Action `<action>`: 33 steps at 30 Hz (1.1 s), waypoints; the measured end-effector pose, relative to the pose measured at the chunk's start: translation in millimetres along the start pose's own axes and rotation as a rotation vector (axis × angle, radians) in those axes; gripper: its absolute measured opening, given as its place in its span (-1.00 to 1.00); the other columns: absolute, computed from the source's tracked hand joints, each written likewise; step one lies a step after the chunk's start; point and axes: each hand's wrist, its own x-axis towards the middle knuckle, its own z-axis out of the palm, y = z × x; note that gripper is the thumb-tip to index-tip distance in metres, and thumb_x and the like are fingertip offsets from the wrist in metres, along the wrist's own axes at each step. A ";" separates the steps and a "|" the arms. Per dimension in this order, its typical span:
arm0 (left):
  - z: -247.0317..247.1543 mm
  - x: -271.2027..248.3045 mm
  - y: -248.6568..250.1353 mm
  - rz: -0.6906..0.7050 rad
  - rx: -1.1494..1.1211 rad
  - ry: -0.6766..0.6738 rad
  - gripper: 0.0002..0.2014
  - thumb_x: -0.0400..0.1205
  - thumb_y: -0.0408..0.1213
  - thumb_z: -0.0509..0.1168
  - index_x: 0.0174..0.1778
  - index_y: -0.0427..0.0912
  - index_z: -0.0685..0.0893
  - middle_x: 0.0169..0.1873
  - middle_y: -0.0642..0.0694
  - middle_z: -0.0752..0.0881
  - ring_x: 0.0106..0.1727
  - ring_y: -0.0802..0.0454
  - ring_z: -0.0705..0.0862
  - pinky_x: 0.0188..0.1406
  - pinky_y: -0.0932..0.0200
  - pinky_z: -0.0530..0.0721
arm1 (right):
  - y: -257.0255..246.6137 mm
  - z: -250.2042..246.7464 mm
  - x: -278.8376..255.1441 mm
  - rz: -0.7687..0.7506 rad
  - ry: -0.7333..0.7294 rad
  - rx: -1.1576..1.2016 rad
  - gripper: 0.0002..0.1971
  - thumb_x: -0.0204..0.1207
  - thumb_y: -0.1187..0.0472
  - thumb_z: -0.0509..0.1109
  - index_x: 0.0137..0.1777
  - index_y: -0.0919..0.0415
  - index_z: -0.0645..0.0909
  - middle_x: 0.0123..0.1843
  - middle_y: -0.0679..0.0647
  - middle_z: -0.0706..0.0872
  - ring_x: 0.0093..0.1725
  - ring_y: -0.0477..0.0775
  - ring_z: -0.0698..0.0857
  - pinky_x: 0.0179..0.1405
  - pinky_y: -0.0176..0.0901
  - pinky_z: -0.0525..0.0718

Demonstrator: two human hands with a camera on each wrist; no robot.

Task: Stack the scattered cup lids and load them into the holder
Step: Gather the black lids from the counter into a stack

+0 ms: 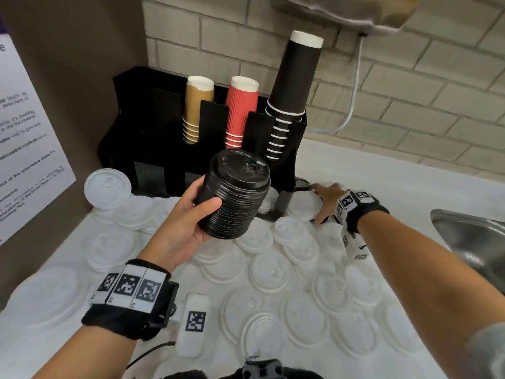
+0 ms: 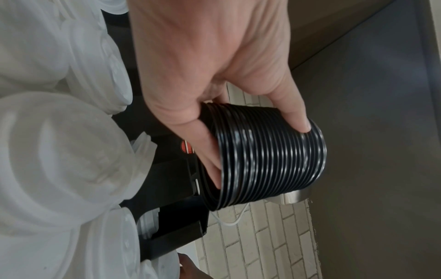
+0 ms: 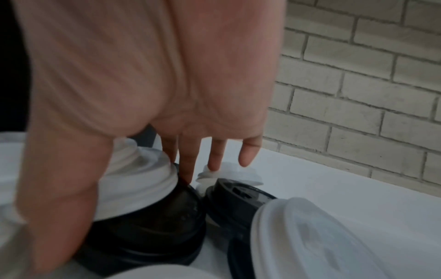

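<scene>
The left hand point(image 1: 188, 220) grips an upright stack of black lids point(image 1: 235, 194) above the counter point(image 1: 382, 170), while the nearer right hand point(image 1: 326, 199), fingers straight, presses loose black lids point(image 3: 152, 222) beside the holder point(image 1: 131, 105) at the back edge.

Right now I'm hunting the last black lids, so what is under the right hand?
Under the right hand, two black lids lie among white lids, fingers touching them. Whether more black ones hide beneath the palm is covered.

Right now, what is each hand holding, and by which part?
The left hand holds the stack of black plastic cup lids by its ribbed side. The right hand holds nothing.
</scene>
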 end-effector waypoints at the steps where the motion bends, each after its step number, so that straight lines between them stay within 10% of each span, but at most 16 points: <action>1: 0.1 -0.2 0.9 -0.001 0.000 0.002 0.05 0.04 0.04 0.75 0.48 -0.08 0.51 0.22 -0.10 0.74 0.22 -0.05 0.75 -0.11 0.08 0.77 | -0.6 1.9 2.6 -0.007 0.014 -0.043 0.13 -0.13 -0.23 0.57 0.55 -0.24 0.19 0.37 0.16 0.49 0.39 0.35 0.48 0.24 0.22 0.51; 9: -2.0 1.6 -0.7 0.015 -0.034 0.013 -0.46 0.51 -0.33 0.29 0.47 -0.07 0.50 0.20 -0.07 0.75 0.20 -0.02 0.76 -0.10 0.11 0.77 | -4.5 -2.0 -13.3 0.043 0.088 -0.152 -0.21 0.01 -0.11 0.47 0.26 -0.02 0.24 0.00 0.02 0.53 0.12 0.22 0.44 -0.03 0.13 0.34; 20: 8.7 1.0 -4.7 -0.010 -0.037 -0.002 -0.39 0.42 -0.19 0.51 0.42 -0.03 0.54 0.17 -0.04 0.76 0.20 -0.01 0.76 -0.09 0.09 0.77 | -10.3 -45.9 -89.6 0.168 0.141 -0.433 -0.59 0.03 0.07 0.33 -0.05 0.08 0.58 -0.17 0.03 0.47 -0.13 0.08 0.45 -0.30 -0.08 0.32; 25: 11.9 -0.9 -8.2 -0.019 -0.041 -0.025 -0.45 0.46 -0.28 0.43 0.41 -0.04 0.54 0.14 -0.03 0.78 0.16 0.01 0.77 -0.10 0.08 0.78 | -14.7 -71.8 -131.2 0.047 0.329 0.174 -0.34 0.25 -0.10 0.54 0.36 -0.01 0.46 0.26 0.12 0.50 0.33 0.21 0.46 0.18 0.08 0.52; 29: 15.8 -1.2 -8.7 -0.029 -0.053 -0.041 -0.43 0.45 -0.29 0.38 0.44 -0.05 0.53 0.17 -0.07 0.77 0.18 -0.03 0.77 -0.10 0.06 0.78 | -34.2 -63.6 -167.3 -0.339 0.529 1.015 -0.51 0.35 0.17 0.59 0.25 -0.04 0.52 0.08 0.01 0.60 0.06 -0.02 0.61 -0.11 -0.47 0.58; 33: 19.1 -1.8 -10.1 -0.041 -0.063 -0.058 -0.42 0.44 -0.29 0.39 0.43 -0.04 0.54 0.14 -0.06 0.78 0.14 -0.02 0.78 -0.13 0.08 0.77 | -66.7 -45.1 -189.4 -0.598 0.576 1.355 -0.56 0.31 0.22 0.48 0.18 -0.13 0.52 0.01 -0.16 0.63 0.02 -0.15 0.63 -0.04 -0.32 0.63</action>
